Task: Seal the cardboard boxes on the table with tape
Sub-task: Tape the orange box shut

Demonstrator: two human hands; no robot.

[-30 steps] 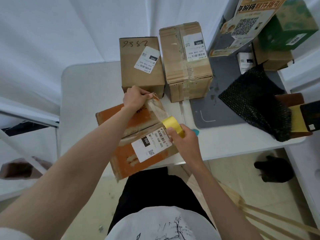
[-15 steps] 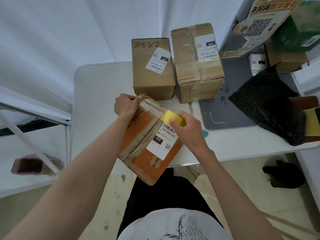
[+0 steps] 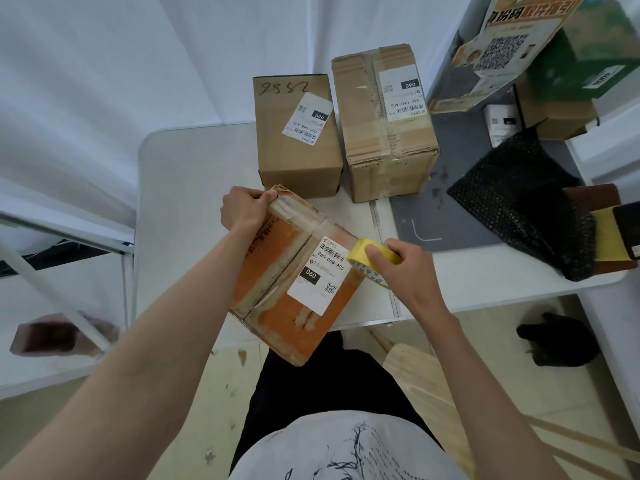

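An orange cardboard box [image 3: 277,299] with a white shipping label lies tilted at the table's front edge, its near corner hanging past the edge. My left hand [image 3: 244,211] grips its far left corner. My right hand [image 3: 403,271] holds a yellow tape roll [image 3: 363,249] against the box's right side, next to the label. Clear tape runs across the box top from the far corner toward the roll. Two plain brown boxes, a smaller one [image 3: 298,147] and a taller taped one [image 3: 384,133], stand behind it on the white table [image 3: 187,202].
A grey mat [image 3: 446,223] covers the table's right part, with black bubble wrap [image 3: 519,199] on it. More cartons and a printed box [image 3: 502,46] are stacked at the far right. White cloth hangs behind. A dark object [image 3: 554,341] lies on the floor.
The orange box has been turned on the table so its label faces me. My right hand with the tape roll moved right along the box top to its right edge.
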